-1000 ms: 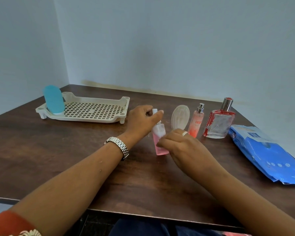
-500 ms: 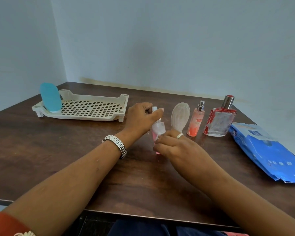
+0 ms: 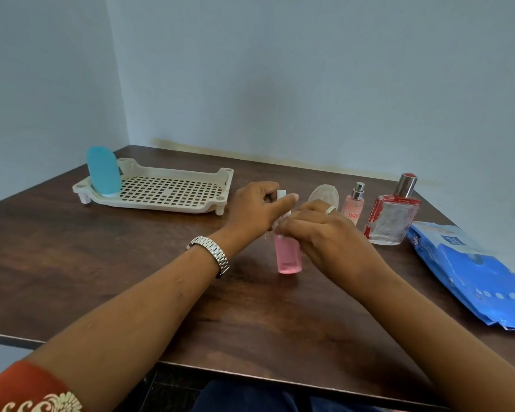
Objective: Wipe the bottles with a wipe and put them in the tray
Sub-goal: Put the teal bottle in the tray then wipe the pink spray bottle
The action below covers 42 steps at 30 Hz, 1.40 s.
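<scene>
A small pink bottle (image 3: 287, 257) with a white cap stands upright on the brown table (image 3: 101, 263). My left hand (image 3: 257, 208) grips its top and cap. My right hand (image 3: 321, 236) is closed around the bottle's upper body; whether a wipe lies under its fingers is hidden. Behind my hands stand a clear oval bottle (image 3: 324, 195), a slim pink spray bottle (image 3: 353, 205) and a square red-and-clear perfume bottle (image 3: 394, 218). A cream perforated tray (image 3: 167, 191) lies at the far left, with a blue bottle (image 3: 102, 170) upright in its left end.
A blue pack of wipes (image 3: 470, 272) lies flat at the table's right side, near the edge. Pale blue walls meet at a corner behind the table. The table's front edge runs just below my forearms.
My right hand has slid up the pink bottle, from its middle to its upper part, leaving the lower half uncovered. My left hand stays on the cap. The camera has shifted a little.
</scene>
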Tool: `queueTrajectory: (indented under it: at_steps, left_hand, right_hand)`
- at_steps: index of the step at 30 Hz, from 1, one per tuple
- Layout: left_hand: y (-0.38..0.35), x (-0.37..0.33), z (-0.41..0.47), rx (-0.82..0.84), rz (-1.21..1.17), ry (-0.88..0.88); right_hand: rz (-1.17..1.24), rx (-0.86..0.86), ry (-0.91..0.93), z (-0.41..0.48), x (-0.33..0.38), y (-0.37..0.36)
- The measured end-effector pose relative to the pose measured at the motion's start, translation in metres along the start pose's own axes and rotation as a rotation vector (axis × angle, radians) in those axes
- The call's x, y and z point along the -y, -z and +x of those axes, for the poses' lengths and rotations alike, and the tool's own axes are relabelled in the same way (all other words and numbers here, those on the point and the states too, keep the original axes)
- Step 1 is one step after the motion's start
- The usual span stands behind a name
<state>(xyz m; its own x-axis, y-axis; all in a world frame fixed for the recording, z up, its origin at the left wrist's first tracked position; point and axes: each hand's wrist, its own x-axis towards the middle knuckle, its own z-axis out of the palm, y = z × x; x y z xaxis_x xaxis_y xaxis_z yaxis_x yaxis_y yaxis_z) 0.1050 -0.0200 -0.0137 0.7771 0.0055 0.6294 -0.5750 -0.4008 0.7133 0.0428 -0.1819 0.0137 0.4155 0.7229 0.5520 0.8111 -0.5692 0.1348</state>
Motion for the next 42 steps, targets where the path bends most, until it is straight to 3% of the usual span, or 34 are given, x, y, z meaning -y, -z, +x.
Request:
queueTrajectory:
  at_steps: [8,14,22,24,28,30,33,39,42]
  left_hand:
    - [0.001,-0.002,0.001,0.009,0.032,-0.034]
    - [0.001,-0.001,0.002,0.011,0.043,-0.021]
    - [0.001,-0.006,-0.001,0.023,-0.007,-0.040]
    - [0.002,-0.007,-0.002,0.029,-0.034,-0.055]
    - [0.000,-0.011,-0.004,0.057,-0.051,-0.098]
    - [-0.001,-0.012,-0.004,0.070,-0.064,-0.111]
    - [0.000,-0.014,-0.004,0.102,-0.080,-0.117]
    - [0.003,-0.018,-0.003,0.191,-0.122,-0.095]
    - [0.004,-0.020,-0.004,0.234,-0.136,-0.075]
  right_hand:
    - [-0.136,-0.048,0.077,-0.005,0.003,-0.008]
    - [-0.204,0.045,0.217,-0.019,0.007,-0.004]
    - [-0.122,0.241,0.213,-0.049,0.007,-0.005]
    - [-0.052,0.161,0.127,-0.052,0.003,0.000]
    - [0.158,-0.200,-0.155,-0.043,-0.005,0.010]
    - [0.205,-0.289,-0.284,-0.033,-0.007,0.006]
    - [0.263,-0.330,-0.345,-0.020,-0.007,-0.001]
    - [0.210,-0.318,-0.239,-0.004,-0.005,-0.007]
    - [0.275,-0.335,-0.338,-0.002,-0.004,-0.008]
